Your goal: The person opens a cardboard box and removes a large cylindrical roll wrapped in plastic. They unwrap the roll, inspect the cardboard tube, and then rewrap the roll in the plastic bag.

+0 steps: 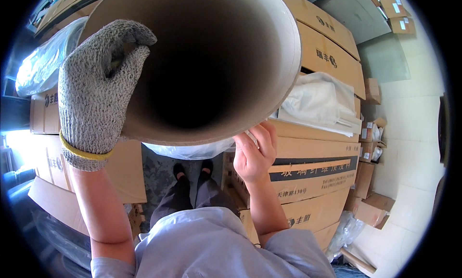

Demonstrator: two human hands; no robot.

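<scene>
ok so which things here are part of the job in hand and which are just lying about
In hand, it seems:
- big cardboard tube, right hand at its lower rim
- grey glove, on the left hand, which is over the tube's left side

Lying about, apparently:
- stacked boxes
- white plastic sheet
- small open box

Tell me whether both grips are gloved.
No: the left grip wears a grey knit glove with a yellow cuff, while the right grip is bare.

Left-side glare burns white, the tube [207,61] sinks to black inside, and outer edges curve.
</scene>
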